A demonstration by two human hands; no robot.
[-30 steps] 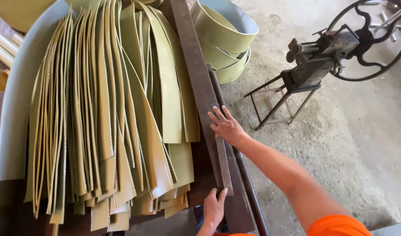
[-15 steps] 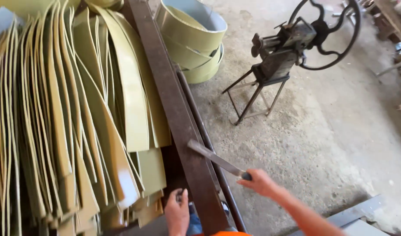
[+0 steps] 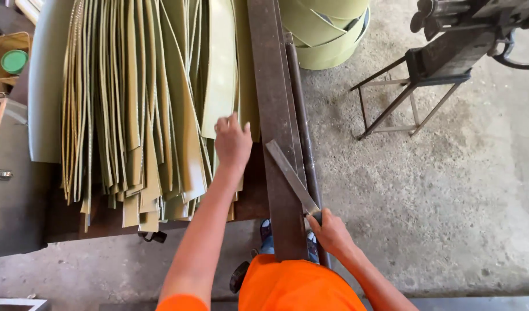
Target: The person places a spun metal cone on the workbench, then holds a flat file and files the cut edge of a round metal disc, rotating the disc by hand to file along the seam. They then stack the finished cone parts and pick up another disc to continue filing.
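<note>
Starting at your far left, a small yellow box with a round green lid (image 3: pixel 12 60) sits at the edge, and below it a grey metal cabinet top (image 3: pixel 14 190) with a small latch. Next comes a curved grey metal sheet (image 3: pixel 45 86), and over it a thick fan of long olive-green flat strips (image 3: pixel 132 103) hangs off the dark wooden desk (image 3: pixel 250 196), their cut ends ragged and uneven toward you. Your left hand (image 3: pixel 232 141) lies palm down on the right side of those strips, fingers spread and pressing flat, closed around nothing.

Just right of that hand runs a long rusty steel beam (image 3: pixel 270 86), its long axis going straight away from you, with a thin dark rod (image 3: pixel 299 103) alongside it. Across the beam lies a flat grey metal blade (image 3: pixel 290 173), slanted: its free end points up and left toward your left hand, its near end down and right. Your right hand (image 3: pixel 331 230) is clenched on that lower end, at the beam's right edge.

Farther right, coiled olive bands (image 3: pixel 325 34) rest on the concrete floor (image 3: pixel 449 201), and a black iron machine on a splayed metal stand (image 3: pixel 431 63) occupies the upper right.
</note>
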